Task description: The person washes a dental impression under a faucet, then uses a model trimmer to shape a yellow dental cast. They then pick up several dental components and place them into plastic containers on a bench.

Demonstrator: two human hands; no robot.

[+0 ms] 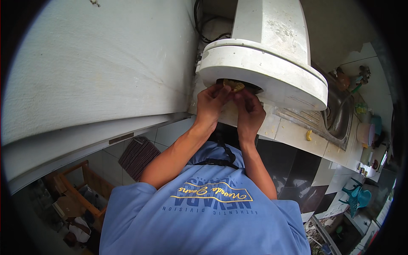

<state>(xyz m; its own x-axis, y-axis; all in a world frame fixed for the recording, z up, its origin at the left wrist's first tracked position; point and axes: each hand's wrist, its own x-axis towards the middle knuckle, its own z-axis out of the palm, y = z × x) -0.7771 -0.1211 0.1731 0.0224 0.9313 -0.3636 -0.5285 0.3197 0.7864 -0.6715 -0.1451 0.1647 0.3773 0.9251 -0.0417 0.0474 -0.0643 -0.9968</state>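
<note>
Both hands meet in front of a dark opening on the near side of a big white machine [263, 70]. My left hand [209, 104] pinches the left side of a small yellow piece with a bumpy, uneven surface [234, 86]. From the other side, the fingers of my right hand [250, 111] close on the same piece. Its exact kind is not clear. Some of the fingertips are hidden behind the piece and the knuckles. A second yellow piece [309, 135], curved and small, lies on the tiled counter to the right.
A steel sink [340, 114] with a ridged drainboard is set into the counter at the right. Close on the left rises a large pale cabinet-like surface [97, 63]. Black cables [208, 39] run behind the machine. A striped mat [139, 158] and a wooden frame [80, 187] are lower left.
</note>
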